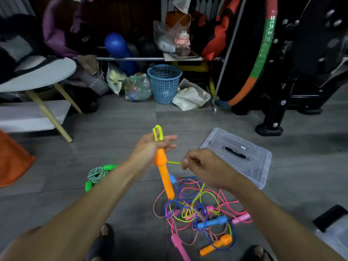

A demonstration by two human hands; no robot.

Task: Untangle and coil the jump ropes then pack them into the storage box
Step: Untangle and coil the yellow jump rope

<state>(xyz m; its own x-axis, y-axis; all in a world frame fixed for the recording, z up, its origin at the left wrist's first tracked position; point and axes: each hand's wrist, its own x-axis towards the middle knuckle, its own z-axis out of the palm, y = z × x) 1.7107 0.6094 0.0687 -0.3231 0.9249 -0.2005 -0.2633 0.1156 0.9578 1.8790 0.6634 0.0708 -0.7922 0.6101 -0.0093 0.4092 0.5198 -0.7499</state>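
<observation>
My left hand holds an orange handle of the yellow-green jump rope, with loops of that rope sticking up above the fingers. My right hand pinches the same yellow-green cord just right of the handle. Below on the floor lies a tangle of ropes: blue, pink, yellow-green and a speckled one, with blue, pink and orange handles. A coiled green rope with green handles lies to the left. The clear storage box sits upside down or lidded at the right.
A blue mesh bin, plastic bags and a cloth bag stand against the back. A white stool is at the left, an orange cone at the far left, black gym equipment at the right. My sandalled feet are at the bottom edge.
</observation>
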